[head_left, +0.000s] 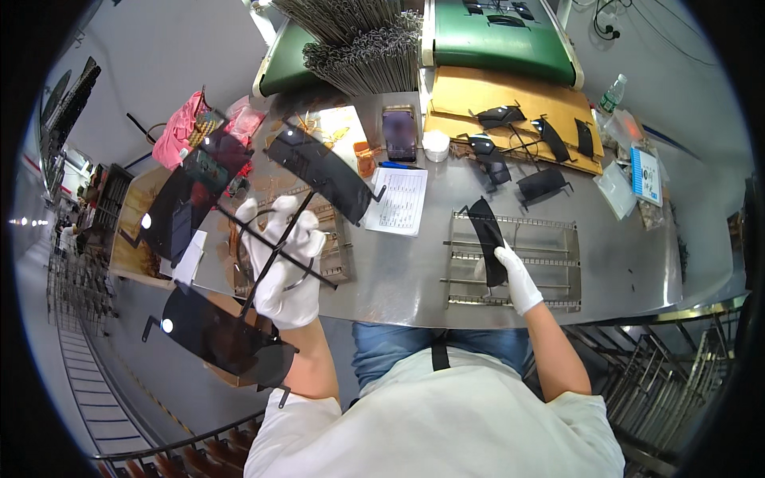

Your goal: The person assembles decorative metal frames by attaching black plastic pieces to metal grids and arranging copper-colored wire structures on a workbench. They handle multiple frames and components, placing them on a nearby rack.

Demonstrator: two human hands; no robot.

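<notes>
A wire hanger [276,252] carrying dark panels [319,171] is gripped by the left hand [283,299] (both hands are gloved in white). A single dark strip [484,235] is held at its edge by the right hand [519,280], over a metal grid [542,262] on the table [390,283]; contact with the grid cannot be confirmed.

Can't make out most fingers of right hand [518,280] behind dark panel [484,231]. Lose much of metal rack [341,245] behind left hand [279,296] and black wire hanger [275,249]. Can't read paper sheet [396,203]: too small in print. Lose wire bundle [362,60] and green conveyor [494,52] past top edge. Can't identify small, blurred objects [76,163] at far left.
</notes>
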